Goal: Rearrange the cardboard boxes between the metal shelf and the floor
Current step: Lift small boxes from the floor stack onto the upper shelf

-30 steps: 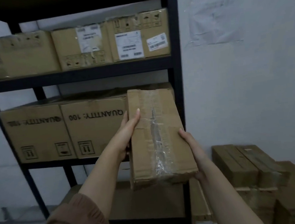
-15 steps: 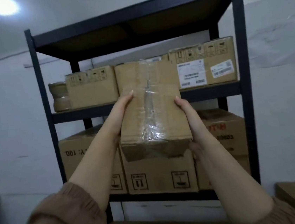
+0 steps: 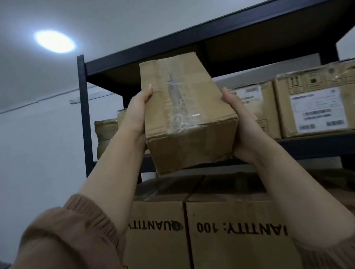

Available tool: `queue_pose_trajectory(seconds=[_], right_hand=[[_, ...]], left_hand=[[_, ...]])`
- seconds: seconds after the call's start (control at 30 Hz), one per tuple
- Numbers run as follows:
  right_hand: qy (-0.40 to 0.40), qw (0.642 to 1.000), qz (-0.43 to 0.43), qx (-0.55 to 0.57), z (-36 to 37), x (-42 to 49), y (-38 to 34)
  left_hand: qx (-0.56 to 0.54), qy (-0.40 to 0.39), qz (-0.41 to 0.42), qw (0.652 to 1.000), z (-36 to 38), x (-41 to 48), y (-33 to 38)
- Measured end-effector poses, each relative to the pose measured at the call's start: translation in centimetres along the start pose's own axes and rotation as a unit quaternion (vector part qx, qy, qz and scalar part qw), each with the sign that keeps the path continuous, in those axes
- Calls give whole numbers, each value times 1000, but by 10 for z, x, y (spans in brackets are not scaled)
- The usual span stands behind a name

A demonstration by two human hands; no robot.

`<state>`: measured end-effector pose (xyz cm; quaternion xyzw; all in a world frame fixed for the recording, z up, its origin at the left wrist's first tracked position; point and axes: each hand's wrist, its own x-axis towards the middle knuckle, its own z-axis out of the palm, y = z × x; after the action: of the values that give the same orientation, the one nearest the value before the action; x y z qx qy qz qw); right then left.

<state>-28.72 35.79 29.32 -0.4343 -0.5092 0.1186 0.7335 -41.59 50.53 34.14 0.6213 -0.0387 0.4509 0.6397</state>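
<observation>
Holding a taped cardboard box [image 3: 189,119] aloft in front of a metal shelf [image 3: 85,113], a person in brown sleeves [image 3: 78,245] clamps it between both hands in a dim storeroom. The left hand [image 3: 137,114] lies flat along the box's left side with its thumb over the near edge. The right hand [image 3: 241,127] cups the lower right corner, its thumb likewise up the edge. The other fingers are hidden behind the cardboard. The hands are apart, with the whole width of the box between them.

The box hangs in the air, its far end tipped up toward the dark top board [image 3: 249,37]. It sits in front of the labelled boxes [image 3: 315,105] on the shelf below that board and appears to touch none of them. Beneath it stand two large cartons [image 3: 234,234] printed upside down with "QUANTITY: 100". A wrapped bundle [image 3: 106,138] sits at the shelf's left end.

Judging by the side-on grip at arm's reach, the box is likely light to moderate in weight. Its cardboard is creased and dented, so the walls would probably give under a hard squeeze. The clear tape [image 3: 176,103] down the middle is glossy and wrinkled and looks a poor place for fingers. The bare cardboard sides and bottom corners, where the hands now sit, look the surest hold. A palm under the base would guard against a slip.
</observation>
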Motion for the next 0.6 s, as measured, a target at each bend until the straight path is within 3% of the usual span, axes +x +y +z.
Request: queue_pose_trajectory(seconds=[0.27,0.6], right_hand=[[16,999,2,32,38,68,14],[107,989,13,-100,99,120,-22]], left_hand=[[6,-19,24,1000,-39,58,23],[-108,-130,12,986,-106,110,20]])
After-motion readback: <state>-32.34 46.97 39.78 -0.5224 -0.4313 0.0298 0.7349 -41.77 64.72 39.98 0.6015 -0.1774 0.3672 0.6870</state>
